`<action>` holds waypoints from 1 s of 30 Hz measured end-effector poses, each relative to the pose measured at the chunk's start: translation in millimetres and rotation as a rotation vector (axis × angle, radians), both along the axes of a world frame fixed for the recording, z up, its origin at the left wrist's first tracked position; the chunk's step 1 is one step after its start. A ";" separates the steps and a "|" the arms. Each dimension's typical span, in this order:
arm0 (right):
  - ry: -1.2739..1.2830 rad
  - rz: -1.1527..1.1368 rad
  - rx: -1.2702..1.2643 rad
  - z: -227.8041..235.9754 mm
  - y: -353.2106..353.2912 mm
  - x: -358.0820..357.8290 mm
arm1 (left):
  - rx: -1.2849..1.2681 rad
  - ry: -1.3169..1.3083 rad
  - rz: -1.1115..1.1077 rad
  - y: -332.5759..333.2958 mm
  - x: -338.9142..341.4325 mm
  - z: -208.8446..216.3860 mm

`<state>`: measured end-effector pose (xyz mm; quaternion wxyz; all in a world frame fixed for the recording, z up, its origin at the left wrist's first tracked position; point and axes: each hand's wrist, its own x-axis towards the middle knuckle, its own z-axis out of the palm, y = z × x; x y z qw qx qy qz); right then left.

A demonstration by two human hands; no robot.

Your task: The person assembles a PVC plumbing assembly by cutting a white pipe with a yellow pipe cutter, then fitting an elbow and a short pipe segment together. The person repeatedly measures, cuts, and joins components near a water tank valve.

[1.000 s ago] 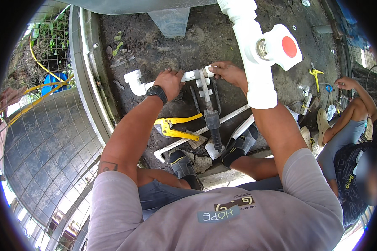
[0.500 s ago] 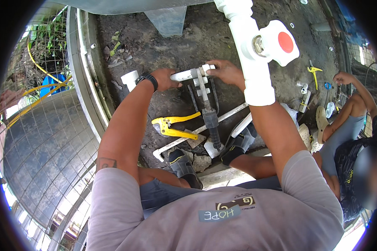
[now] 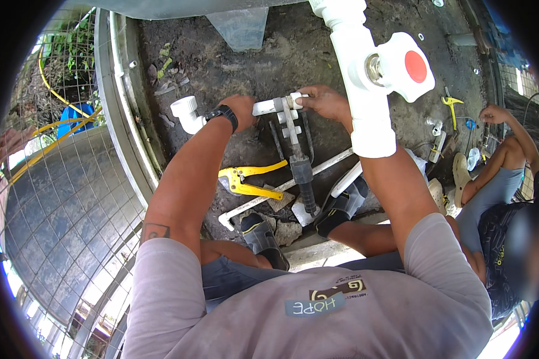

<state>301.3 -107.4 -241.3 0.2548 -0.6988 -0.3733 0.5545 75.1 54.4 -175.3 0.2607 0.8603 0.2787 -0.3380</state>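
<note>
My left hand [image 3: 241, 113] is closed around a white plastic pipe [image 3: 263, 108]. A white elbow fitting [image 3: 187, 112] shows on the other side of that hand, in line with the pipe; the hand hides the part between. The pipe's right end meets the head of a pipe fusion welder [image 3: 296, 140], which has a dark handle toward me and thin metal legs. Across the head, my right hand [image 3: 324, 103] pinches a small white fitting [image 3: 297, 99] against the welder's right side. More light-coloured sockets sit lower on the heating plate.
Yellow pipe cutters [image 3: 251, 182] lie left of the welder handle, beside a long thin white pipe [image 3: 269, 197]. A large white pipe with a red-capped valve [image 3: 404, 64] hangs above my right forearm. At right sits another person [image 3: 491, 191], near a yellow-handled tool [image 3: 451, 103]. Wire fencing [image 3: 60, 197] borders the left.
My left hand has shifted slightly right and its wrist has turned, so more of the elbow shows and less pipe stands bare. My right hand stays nearly still at the fitting.
</note>
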 end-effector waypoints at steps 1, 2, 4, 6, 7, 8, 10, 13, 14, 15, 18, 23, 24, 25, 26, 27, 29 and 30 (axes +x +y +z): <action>-0.037 0.026 -0.001 5.1 2.8 -0.5 | 0.006 -0.008 0.004 0.0 -0.8 -0.9; -0.028 0.032 0.001 4.1 4.2 -1.4 | 0.011 -0.017 0.009 -0.4 -2.2 -2.4; -0.017 0.036 0.003 2.4 4.4 -0.2 | 0.021 -0.040 0.006 -1.5 -1.6 -3.1; 0.000 0.006 0.003 4.3 4.3 -0.3 | 0.030 -0.059 0.004 -3.0 -3.2 -3.7; -0.009 0.015 -0.005 6.9 4.8 -0.9 | 0.038 -0.059 0.003 -3.6 -4.0 -5.1; -0.019 0.025 -0.012 9.5 5.7 -1.0 | 0.046 -0.058 0.003 -4.4 -4.7 -6.6; -0.080 0.092 -0.041 30.8 13.8 -0.8 | 0.061 -0.057 0.015 -5.6 -5.0 -4.5; -0.039 0.083 -0.044 28.0 14.3 0.7 | 0.082 -0.067 0.030 -9.3 -4.5 -0.9; -0.027 0.089 -0.054 27.1 15.0 1.5 | 0.092 -0.076 0.025 -10.1 -4.0 -0.7; -0.015 0.111 -0.079 26.6 18.9 2.3 | 0.102 -0.083 0.021 -10.7 -4.4 -0.5; -0.020 0.170 -0.083 25.6 22.5 4.2 | 0.114 -0.092 0.035 -12.5 -6.2 -0.6; -0.049 0.167 -0.076 8.1 14.8 11.2 | 0.086 -0.103 0.040 -12.1 -3.8 -0.8; -0.050 0.185 -0.066 12.0 15.0 10.2 | 0.069 -0.112 0.038 -9.9 -4.8 -1.7; -0.029 0.177 -0.057 15.1 13.6 7.2 | 0.018 -0.132 0.026 -5.7 -6.9 -4.3; -0.010 0.168 -0.045 18.7 13.4 5.6 | -0.032 -0.151 0.015 0.6 -9.6 -8.5; 0.030 0.130 -0.036 20.6 10.8 2.7 | -0.084 -0.173 0.001 6.3 -10.2 -10.6; 0.071 0.073 -0.019 18.8 8.1 2.9 | -0.198 -0.113 0.050 16.2 -8.9 -15.6; 0.074 0.052 -0.014 14.4 4.4 4.1 | -0.258 -0.082 0.075 19.9 -7.0 -17.8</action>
